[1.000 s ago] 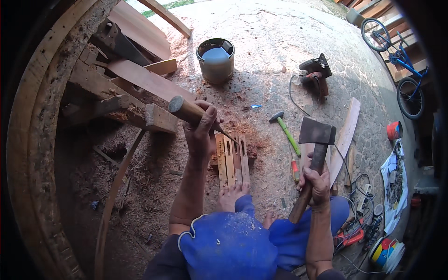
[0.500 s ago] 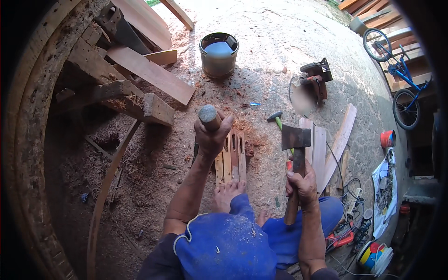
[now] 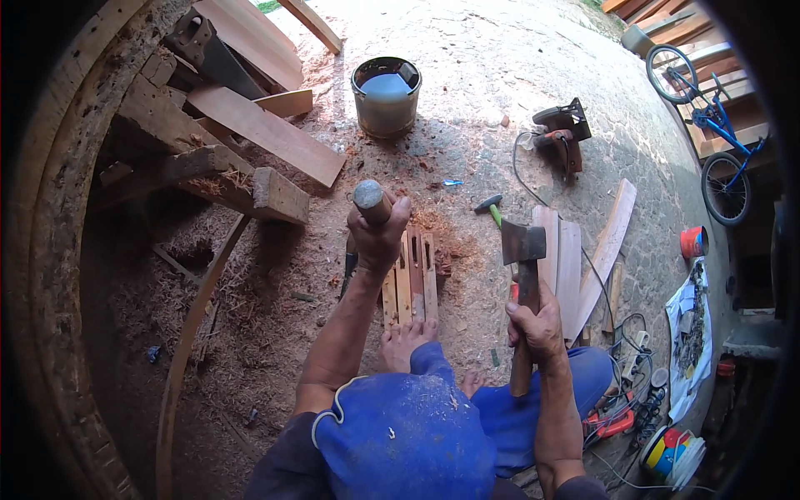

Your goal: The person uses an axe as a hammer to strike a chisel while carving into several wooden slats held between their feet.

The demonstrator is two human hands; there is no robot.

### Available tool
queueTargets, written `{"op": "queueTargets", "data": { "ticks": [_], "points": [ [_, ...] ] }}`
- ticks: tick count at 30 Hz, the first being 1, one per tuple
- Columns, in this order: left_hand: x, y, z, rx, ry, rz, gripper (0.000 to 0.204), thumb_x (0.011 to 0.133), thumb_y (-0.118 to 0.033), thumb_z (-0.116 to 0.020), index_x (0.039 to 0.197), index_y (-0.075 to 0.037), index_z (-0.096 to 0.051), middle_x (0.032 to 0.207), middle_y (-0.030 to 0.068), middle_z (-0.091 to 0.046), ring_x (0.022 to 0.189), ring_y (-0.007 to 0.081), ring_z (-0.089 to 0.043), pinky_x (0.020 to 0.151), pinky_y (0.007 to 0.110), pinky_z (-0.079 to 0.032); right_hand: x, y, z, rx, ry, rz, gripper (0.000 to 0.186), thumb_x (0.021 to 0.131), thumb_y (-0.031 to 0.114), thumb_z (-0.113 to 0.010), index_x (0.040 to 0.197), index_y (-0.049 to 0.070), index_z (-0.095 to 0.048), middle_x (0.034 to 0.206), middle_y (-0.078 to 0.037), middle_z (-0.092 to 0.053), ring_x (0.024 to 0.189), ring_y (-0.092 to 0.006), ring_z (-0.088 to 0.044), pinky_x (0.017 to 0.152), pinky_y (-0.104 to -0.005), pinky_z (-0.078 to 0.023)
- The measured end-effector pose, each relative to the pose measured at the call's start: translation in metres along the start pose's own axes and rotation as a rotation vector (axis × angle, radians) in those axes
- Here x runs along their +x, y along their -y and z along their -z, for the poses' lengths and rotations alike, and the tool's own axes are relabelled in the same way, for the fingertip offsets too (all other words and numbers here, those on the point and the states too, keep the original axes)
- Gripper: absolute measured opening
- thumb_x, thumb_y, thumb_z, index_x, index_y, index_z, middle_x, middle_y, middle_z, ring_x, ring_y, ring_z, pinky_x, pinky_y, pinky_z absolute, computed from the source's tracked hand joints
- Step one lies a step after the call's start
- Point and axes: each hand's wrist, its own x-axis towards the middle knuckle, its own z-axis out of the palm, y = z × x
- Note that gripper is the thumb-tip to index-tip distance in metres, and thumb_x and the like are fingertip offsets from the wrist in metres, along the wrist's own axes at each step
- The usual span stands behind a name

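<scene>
My left hand (image 3: 379, 237) is closed around the thick round handle of a chisel (image 3: 372, 200), its grey capped end facing up. Part of a dark blade shows below that fist; its tip is hidden. In my right hand (image 3: 537, 327) is a hatchet (image 3: 523, 245), gripped by its wooden handle with the dark metal head upward. The two tools are well apart. Just right of my left forearm, several slotted wooden strips (image 3: 417, 271) lie side by side on the ground. My bare foot (image 3: 407, 343) rests at their near ends.
A bucket (image 3: 386, 117) of liquid stands ahead. A green-handled hammer (image 3: 492, 207), planks (image 3: 567, 258) and a circular saw (image 3: 562, 142) lie to the right. At left are a rough timber beam (image 3: 279, 196) and a handsaw (image 3: 208, 54). Cables (image 3: 629, 350) tangle at lower right. Shavings cover the ground.
My left fist and the chisel have shifted slightly left, baring more of the dark blade. The hatchet has turned a little in my right hand. Both grips stay closed.
</scene>
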Motion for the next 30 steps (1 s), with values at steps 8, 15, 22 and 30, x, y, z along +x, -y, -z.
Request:
{"op": "queueTargets", "data": {
  "ticks": [8, 15, 22, 30],
  "points": [
    [0.005, -0.001, -0.006, -0.093, 0.021, 0.048, 0.014, 0.085, -0.005, -0.072, 0.086, -0.005, -0.058, 0.072, -0.0002, -0.060, 0.054, 0.0072, -0.055, 0.049, 0.023, -0.043, 0.014, 0.042, -0.029, -0.599, 0.137, 0.448, 0.061, 0.089, 0.010, -0.072, 0.143, 0.003, -0.045, 0.090, -0.006, -0.063, 0.071, -0.0152, -0.064, 0.063, -0.0308, -0.052],
    [0.004, 0.029, 0.014, -0.073, 0.073, -0.072, 0.027, 0.086, -0.010, -0.070, 0.110, -0.002, -0.062, 0.100, 0.0046, -0.065, 0.090, 0.0185, -0.065, 0.078, 0.034, -0.052, 0.034, 0.159, -0.091, -1.271, 0.176, 0.888, 0.052, 0.090, 0.004, -0.065, 0.138, 0.009, -0.046, 0.096, -0.021, -0.068, 0.077, -0.0315, -0.072, 0.064, -0.0445, -0.056],
    [-0.003, 0.029, 0.001, 0.098, -0.022, -0.172, 0.033, 0.080, -0.014, -0.079, 0.108, -0.003, -0.064, 0.106, 0.0058, -0.066, 0.097, 0.0214, -0.064, 0.086, 0.039, -0.051, 0.062, 0.164, -0.106, -1.648, 0.353, 0.648, 0.045, 0.091, 0.006, -0.059, 0.133, 0.007, -0.044, 0.090, -0.018, -0.068, 0.077, -0.0369, -0.070, 0.066, -0.0473, -0.056],
    [-0.002, 0.016, -0.017, -0.151, -0.013, -0.126, 0.025, 0.082, -0.010, -0.077, 0.104, -0.003, -0.066, 0.098, 0.0006, -0.068, 0.088, 0.0136, -0.064, 0.076, 0.032, -0.052, 0.076, 0.156, -0.108, -1.577, 0.396, 0.595, 0.046, 0.088, 0.003, -0.059, 0.132, 0.004, -0.046, 0.085, -0.024, -0.067, 0.083, -0.0428, -0.069, 0.071, -0.0533, -0.053]
  ]
}}
